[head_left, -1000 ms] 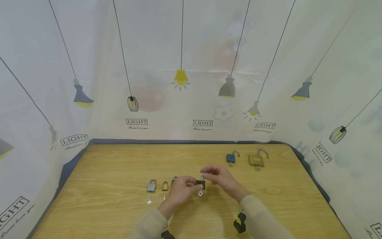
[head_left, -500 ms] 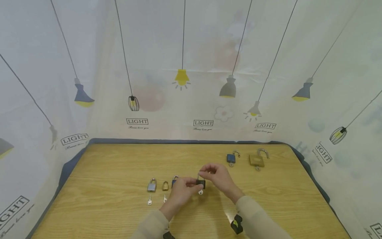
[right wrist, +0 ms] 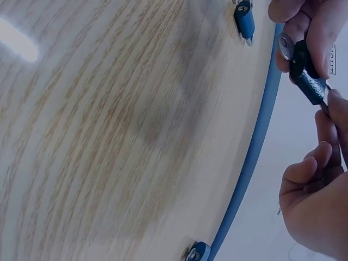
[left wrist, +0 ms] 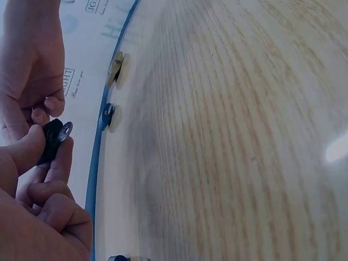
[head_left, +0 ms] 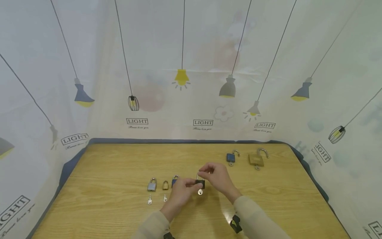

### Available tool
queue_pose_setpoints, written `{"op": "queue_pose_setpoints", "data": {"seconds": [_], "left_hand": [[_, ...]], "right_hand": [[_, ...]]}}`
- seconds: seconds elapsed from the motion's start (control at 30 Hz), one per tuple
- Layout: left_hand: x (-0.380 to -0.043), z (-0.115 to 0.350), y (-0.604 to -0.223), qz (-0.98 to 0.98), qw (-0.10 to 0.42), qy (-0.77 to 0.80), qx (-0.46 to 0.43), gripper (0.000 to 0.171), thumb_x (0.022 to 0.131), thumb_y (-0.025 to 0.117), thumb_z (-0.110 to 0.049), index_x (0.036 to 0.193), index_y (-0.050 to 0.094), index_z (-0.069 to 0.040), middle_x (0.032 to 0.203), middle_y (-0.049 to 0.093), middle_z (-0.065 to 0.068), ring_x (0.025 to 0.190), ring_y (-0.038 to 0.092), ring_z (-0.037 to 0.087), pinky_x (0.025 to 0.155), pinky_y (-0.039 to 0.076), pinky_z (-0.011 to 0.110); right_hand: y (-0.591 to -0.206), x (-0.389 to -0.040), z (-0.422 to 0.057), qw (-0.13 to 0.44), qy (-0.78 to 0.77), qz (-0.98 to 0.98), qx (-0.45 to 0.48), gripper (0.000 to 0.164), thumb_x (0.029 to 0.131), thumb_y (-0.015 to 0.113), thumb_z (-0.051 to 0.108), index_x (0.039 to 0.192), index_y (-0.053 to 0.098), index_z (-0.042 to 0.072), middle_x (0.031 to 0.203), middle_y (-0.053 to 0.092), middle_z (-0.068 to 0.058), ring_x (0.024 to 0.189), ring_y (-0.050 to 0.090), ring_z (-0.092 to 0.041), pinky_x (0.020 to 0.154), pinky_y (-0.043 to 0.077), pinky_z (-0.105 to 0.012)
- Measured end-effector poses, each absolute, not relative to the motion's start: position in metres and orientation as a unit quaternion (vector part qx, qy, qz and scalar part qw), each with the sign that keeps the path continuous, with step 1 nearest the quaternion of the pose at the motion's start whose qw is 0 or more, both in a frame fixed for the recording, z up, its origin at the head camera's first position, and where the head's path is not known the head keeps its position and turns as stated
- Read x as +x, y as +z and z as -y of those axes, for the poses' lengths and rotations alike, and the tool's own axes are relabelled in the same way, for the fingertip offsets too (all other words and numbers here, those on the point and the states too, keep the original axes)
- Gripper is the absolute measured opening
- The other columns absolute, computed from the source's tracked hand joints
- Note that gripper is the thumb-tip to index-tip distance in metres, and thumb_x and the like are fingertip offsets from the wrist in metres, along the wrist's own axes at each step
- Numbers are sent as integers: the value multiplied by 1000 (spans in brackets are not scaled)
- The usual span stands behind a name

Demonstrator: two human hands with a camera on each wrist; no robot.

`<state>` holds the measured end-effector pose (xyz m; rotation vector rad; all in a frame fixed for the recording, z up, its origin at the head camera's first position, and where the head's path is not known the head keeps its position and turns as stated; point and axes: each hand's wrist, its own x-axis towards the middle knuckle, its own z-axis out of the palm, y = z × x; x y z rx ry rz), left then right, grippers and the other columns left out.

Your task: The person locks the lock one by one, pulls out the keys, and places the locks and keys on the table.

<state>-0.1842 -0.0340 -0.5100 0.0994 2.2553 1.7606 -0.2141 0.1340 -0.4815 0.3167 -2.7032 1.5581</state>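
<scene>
My left hand (head_left: 181, 193) pinches the body of a small black padlock (head_left: 200, 183) between thumb and fingers. A key (head_left: 200, 192) sticks out of the lock's underside, its round head showing in the right wrist view as well. My right hand (head_left: 219, 177) pinches the metal shackle (right wrist: 324, 106) at the top of the lock. Whether the shackle's free end sits in the body cannot be told. Left of my left hand lie a silver padlock (head_left: 152, 185), a small brass padlock (head_left: 165, 185) and a blue padlock (head_left: 174, 181), partly hidden by the hand.
Two loose keys, one below the silver lock (head_left: 150, 199) and another key (head_left: 165, 198) below the brass one, lie on the wooden table (head_left: 113, 172). At the back right are a blue padlock (head_left: 230, 157) and a large brass padlock (head_left: 256, 160), both with raised shackles and keys inserted.
My right hand has shifted slightly left and up with the shackle, which now shows wider above the black body. My left hand has stayed nearly in place, holding the padlock.
</scene>
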Motion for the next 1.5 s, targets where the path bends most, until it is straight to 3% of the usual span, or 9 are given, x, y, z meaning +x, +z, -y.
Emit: {"op": "queue_pose_setpoints", "data": {"seconds": [0.47,0.63,1.5], "left_hand": [[-185,25,-513,-794,105,598,23,23,85,70,-34,91,71,-13,87,68,0,85,57,17,70,44,33],[-186,22,-509,-790,88,607,20,18,86,70,-30,88,71,-11,85,69,1,83,59,17,70,45,33],[-187,26,-512,-785,137,604,37,24,87,68,-35,95,70,-12,90,68,0,92,58,18,76,45,38]], "right_hand": [[-477,-208,-130,65,350,924,143,11,84,72,16,77,66,21,74,65,10,62,51,-7,55,45,-27],[-471,-205,-126,70,306,937,153,15,86,70,14,75,64,21,75,63,9,63,52,-6,56,46,-28],[-486,-207,-140,42,366,920,130,4,90,67,27,87,65,25,77,61,13,60,48,-9,54,43,-29]]}}
